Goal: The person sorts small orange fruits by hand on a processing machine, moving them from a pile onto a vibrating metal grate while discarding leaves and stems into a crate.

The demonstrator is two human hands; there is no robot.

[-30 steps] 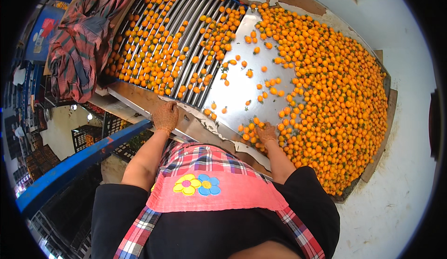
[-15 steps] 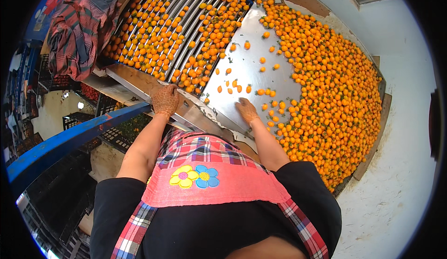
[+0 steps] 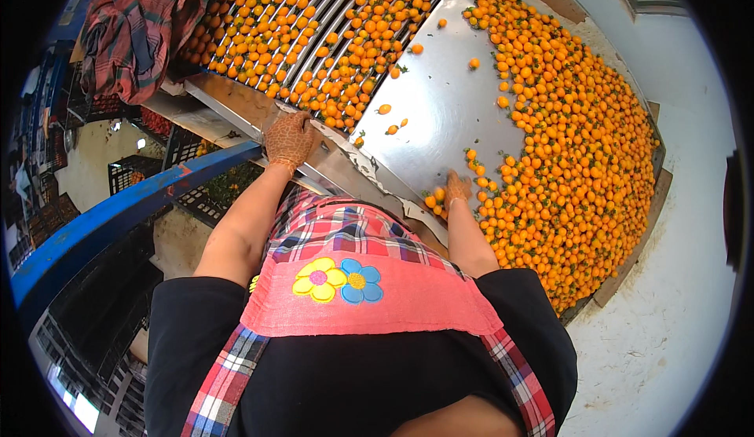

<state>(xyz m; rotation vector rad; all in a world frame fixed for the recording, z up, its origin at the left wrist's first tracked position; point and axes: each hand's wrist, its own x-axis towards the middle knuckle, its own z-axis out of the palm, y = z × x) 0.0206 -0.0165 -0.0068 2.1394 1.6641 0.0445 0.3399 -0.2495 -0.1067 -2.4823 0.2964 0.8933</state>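
— White floor (image 3: 691, 296) runs along the far side of the steel chute (image 3: 448, 115); what fills the chute?

— Small oranges (image 3: 573, 178), heaped thick beyond its bare middle, likely because they slide down and pile against the rim. More sit between the roller bars (image 3: 314, 29) left of the chute.

— And the hands?

— Left hand (image 3: 289, 137), fingers spread, presses flat on the frame edge left of the chute, seemingly for support. Right hand (image 3: 457, 188) lies at the chute's near lip, fingers loosely spread among the fruit, touching a few. Bare steel ahead leaves room to sweep.
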